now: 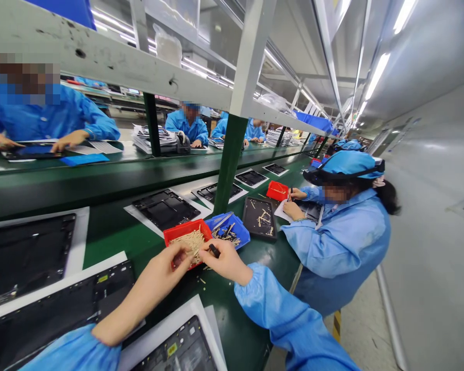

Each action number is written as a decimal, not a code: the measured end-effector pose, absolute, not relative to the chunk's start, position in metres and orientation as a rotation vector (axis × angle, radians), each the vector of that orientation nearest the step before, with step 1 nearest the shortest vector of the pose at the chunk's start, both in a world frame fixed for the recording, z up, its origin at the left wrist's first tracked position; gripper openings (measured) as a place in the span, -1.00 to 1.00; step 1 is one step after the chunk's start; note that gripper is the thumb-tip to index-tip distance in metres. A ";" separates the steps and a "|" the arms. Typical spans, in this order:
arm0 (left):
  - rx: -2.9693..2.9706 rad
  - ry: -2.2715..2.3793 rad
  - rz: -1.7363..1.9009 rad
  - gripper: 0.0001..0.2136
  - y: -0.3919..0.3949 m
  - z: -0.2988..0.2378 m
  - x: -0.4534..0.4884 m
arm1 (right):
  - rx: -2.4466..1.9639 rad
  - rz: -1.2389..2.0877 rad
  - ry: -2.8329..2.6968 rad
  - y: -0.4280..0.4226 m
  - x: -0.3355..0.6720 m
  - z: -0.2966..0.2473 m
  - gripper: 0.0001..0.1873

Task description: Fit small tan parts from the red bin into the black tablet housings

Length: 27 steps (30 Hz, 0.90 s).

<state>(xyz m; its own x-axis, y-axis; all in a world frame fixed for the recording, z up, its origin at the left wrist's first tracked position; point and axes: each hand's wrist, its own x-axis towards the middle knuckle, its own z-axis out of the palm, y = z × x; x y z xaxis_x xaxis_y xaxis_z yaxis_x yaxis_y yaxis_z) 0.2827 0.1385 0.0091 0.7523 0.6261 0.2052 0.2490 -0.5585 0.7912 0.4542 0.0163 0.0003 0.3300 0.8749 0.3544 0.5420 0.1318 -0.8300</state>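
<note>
Both bare hands operate over a red plastic bin (187, 242) on the green conveyor belt (112, 247). The bin is heaped with thin tan strips (189, 242), material unconfirmed. The left hand (166, 265) sits at the bin's near rim, its fingertips drawn together; the fingers hide whether a strip is clamped, so its grip cannot be determined. The right hand (226, 260) pinches a small black item (214, 250) between thumb and forefinger. The hands are just apart.

Positions, with the red bin as dial centre: a blue bin (232, 234) holding dark parts stands touching or just beside it at 2 o'clock; a black tray (259, 219) of loose strips lies at 3 o'clock; a black tablet housing (166, 208) lies at 11 o'clock.

Hazards: stray tan strips (201, 281) on the belt at 6 o'clock may be dragged by a sleeve or carried along if the belt runs. A strip dropped from the pinch could enter an open housing and foul it. The small black item may slip if pinch pressure falls. A careless reach toward 2 o'clock could tip the blue bin.
</note>
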 end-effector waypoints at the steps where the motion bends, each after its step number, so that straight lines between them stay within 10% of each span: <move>1: 2.184 0.643 0.674 -0.56 0.137 0.010 0.281 | -1.527 0.298 -1.380 0.016 0.454 -0.002 -0.83; 9: 2.330 0.467 0.896 -0.60 0.125 0.014 0.283 | -1.404 -0.222 -1.666 0.014 0.452 -0.016 -0.81; 27: 2.320 0.772 0.851 -0.68 0.171 -0.004 0.307 | -1.395 -0.198 -1.074 -0.003 0.478 0.024 -0.76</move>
